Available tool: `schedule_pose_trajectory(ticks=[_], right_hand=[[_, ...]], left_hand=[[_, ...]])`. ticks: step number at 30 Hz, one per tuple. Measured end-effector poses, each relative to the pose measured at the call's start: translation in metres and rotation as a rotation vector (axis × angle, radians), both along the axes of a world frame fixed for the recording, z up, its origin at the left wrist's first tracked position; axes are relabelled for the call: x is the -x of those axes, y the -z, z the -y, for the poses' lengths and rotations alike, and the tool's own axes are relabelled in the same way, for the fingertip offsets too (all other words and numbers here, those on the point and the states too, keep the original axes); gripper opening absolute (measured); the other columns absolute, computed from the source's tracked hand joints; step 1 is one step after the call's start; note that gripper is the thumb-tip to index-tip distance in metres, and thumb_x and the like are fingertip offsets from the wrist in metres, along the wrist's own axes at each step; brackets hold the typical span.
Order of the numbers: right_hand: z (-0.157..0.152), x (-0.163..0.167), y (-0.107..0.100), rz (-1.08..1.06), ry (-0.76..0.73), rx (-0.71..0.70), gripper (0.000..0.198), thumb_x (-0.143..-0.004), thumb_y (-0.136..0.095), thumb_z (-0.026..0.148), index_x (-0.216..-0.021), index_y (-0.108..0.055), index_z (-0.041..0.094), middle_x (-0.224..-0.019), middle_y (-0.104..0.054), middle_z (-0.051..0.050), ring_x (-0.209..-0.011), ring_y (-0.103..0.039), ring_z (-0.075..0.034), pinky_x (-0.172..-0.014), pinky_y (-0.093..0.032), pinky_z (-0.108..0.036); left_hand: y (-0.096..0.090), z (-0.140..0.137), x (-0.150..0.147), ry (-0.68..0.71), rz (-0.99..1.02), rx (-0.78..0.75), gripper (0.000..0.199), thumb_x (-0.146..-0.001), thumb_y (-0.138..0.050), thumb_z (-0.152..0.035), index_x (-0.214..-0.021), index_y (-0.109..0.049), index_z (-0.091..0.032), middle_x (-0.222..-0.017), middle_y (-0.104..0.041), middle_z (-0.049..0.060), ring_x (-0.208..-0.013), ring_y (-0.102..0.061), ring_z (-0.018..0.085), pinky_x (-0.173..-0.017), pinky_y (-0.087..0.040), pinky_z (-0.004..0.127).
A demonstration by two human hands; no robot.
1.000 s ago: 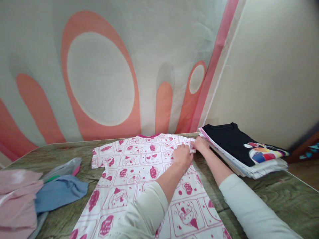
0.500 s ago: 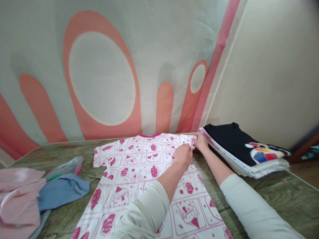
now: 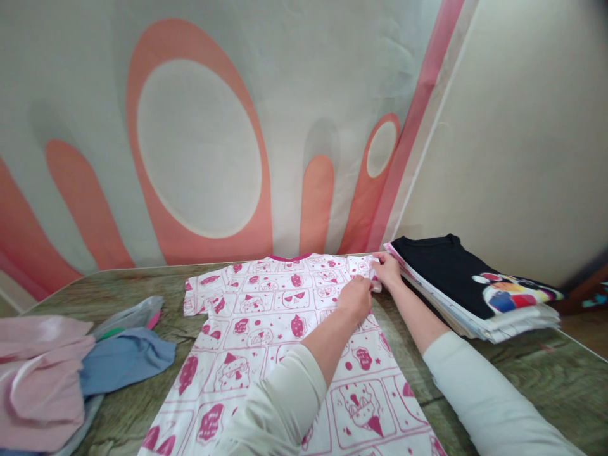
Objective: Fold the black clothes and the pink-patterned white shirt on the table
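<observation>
A white T-shirt with a magenta cartoon print [image 3: 266,323] lies spread on the wooden table, its collar towards the wall. My left hand [image 3: 354,299] reaches across it, fingers closed on the fabric below the right-hand sleeve. At that sleeve's outer edge, my right hand [image 3: 388,270] pinches the cloth. The fingertips of both hands are partly hidden. On the far left, the other sleeve [image 3: 199,295] lies flat, with neither hand near it.
Folded clothes are stacked at the right, a black T-shirt [image 3: 437,269] with a colourful print on top. Pink cloth [image 3: 42,380] and a blue garment [image 3: 128,361] lie heaped at the left. Behind the wood-grain table [image 3: 118,288] rises a patterned wall.
The view has shifted slightly, so everything sits a little further right. Both hands keep hold at the same sleeve, the left hand having moved slightly with the cloth.
</observation>
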State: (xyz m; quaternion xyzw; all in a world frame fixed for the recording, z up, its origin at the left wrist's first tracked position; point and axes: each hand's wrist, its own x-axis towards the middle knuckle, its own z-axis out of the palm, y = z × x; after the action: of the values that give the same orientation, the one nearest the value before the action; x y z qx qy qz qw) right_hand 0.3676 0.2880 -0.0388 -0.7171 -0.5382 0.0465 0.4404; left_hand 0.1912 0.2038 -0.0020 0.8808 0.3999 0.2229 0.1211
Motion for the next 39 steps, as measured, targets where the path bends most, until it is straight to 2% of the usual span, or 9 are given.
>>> schedule_pose_trajectory(ticks=[6,8,13,17,21,23,27,29,39], right_hand=[[0.005,0.001,0.001,0.129,-0.005,0.026,0.031,-0.069,-0.047,0.015,-0.095,-0.065,0.012,-0.094,-0.067,-0.009,-0.088,-0.060,-0.021,-0.085,-0.044,-0.034],[0.006,0.002,0.000,0.176,-0.011,0.037,0.032,-0.070,-0.047,0.014,-0.095,-0.065,0.011,-0.096,-0.066,-0.010,-0.092,-0.058,-0.022,-0.087,-0.043,-0.034],[0.013,0.006,-0.005,0.289,-0.006,0.085,0.034,-0.070,-0.044,0.010,-0.098,-0.064,0.011,-0.099,-0.063,-0.011,-0.099,-0.055,-0.023,-0.089,-0.041,-0.033],[0.025,0.012,-0.016,0.375,0.012,0.133,0.031,-0.075,-0.046,0.012,-0.102,-0.063,0.012,-0.103,-0.058,-0.015,-0.102,-0.052,-0.026,-0.090,-0.040,-0.037],[0.033,0.033,-0.032,0.474,0.073,0.146,0.029,-0.081,-0.042,0.013,-0.103,-0.061,0.007,-0.110,-0.050,-0.025,-0.111,-0.044,-0.036,-0.091,-0.035,-0.047],[0.032,0.050,-0.037,0.558,-0.062,0.151,0.030,-0.084,-0.041,0.015,-0.107,-0.058,0.006,-0.111,-0.051,-0.024,-0.111,-0.044,-0.035,-0.093,-0.033,-0.046],[0.019,0.084,-0.037,0.665,-0.536,0.174,0.029,-0.088,-0.042,0.027,-0.110,-0.056,0.014,-0.113,-0.057,-0.012,-0.108,-0.050,-0.022,-0.093,-0.035,-0.031],[0.009,0.093,-0.033,0.682,-0.623,0.192,0.031,-0.089,-0.041,0.033,-0.112,-0.056,0.017,-0.115,-0.058,-0.009,-0.109,-0.050,-0.019,-0.093,-0.035,-0.028],[-0.013,0.090,-0.010,0.689,-0.446,0.265,0.050,-0.090,-0.029,0.047,-0.128,-0.043,0.019,-0.135,-0.043,-0.011,-0.121,-0.037,-0.027,-0.098,-0.028,-0.043]], left_hand=[[0.004,0.002,-0.002,0.279,0.110,0.003,0.028,-0.084,-0.043,-0.018,-0.109,-0.056,-0.018,-0.110,-0.053,0.007,-0.103,-0.051,0.018,-0.095,-0.040,0.031],[0.002,0.002,-0.003,0.303,0.114,-0.013,0.031,-0.083,-0.042,-0.017,-0.112,-0.053,-0.018,-0.113,-0.053,0.007,-0.105,-0.050,0.018,-0.095,-0.040,0.031],[-0.012,-0.017,0.017,0.016,-0.187,0.020,0.035,-0.087,-0.040,-0.023,-0.119,-0.048,-0.012,-0.120,-0.051,0.013,-0.112,-0.048,0.021,-0.094,-0.040,0.031],[-0.021,-0.051,0.065,-0.118,-0.290,0.019,0.038,-0.089,-0.039,-0.029,-0.122,-0.046,-0.012,-0.136,-0.040,0.015,-0.128,-0.031,0.026,-0.104,-0.025,0.045],[-0.019,-0.075,0.121,-0.276,-0.349,0.013,0.037,-0.088,-0.040,-0.031,-0.119,-0.049,-0.012,-0.130,-0.045,0.015,-0.124,-0.037,0.028,-0.103,-0.026,0.046],[-0.013,-0.080,0.141,-0.358,-0.354,0.000,0.038,-0.088,-0.039,-0.032,-0.117,-0.051,-0.010,-0.125,-0.048,0.018,-0.119,-0.042,0.029,-0.099,-0.031,0.044],[0.004,-0.081,0.162,-0.441,-0.327,-0.104,0.043,-0.089,-0.034,-0.037,-0.119,-0.051,-0.011,-0.127,-0.047,0.015,-0.117,-0.043,0.027,-0.098,-0.033,0.038],[0.012,-0.083,0.165,-0.447,-0.322,-0.146,0.046,-0.089,-0.031,-0.039,-0.124,-0.048,-0.013,-0.130,-0.045,0.013,-0.120,-0.041,0.025,-0.100,-0.030,0.037],[0.028,-0.095,0.172,-0.506,-0.394,-0.018,0.071,-0.085,-0.016,-0.061,-0.140,-0.028,-0.018,-0.148,-0.020,0.007,-0.135,-0.015,0.030,-0.107,-0.011,0.050]])
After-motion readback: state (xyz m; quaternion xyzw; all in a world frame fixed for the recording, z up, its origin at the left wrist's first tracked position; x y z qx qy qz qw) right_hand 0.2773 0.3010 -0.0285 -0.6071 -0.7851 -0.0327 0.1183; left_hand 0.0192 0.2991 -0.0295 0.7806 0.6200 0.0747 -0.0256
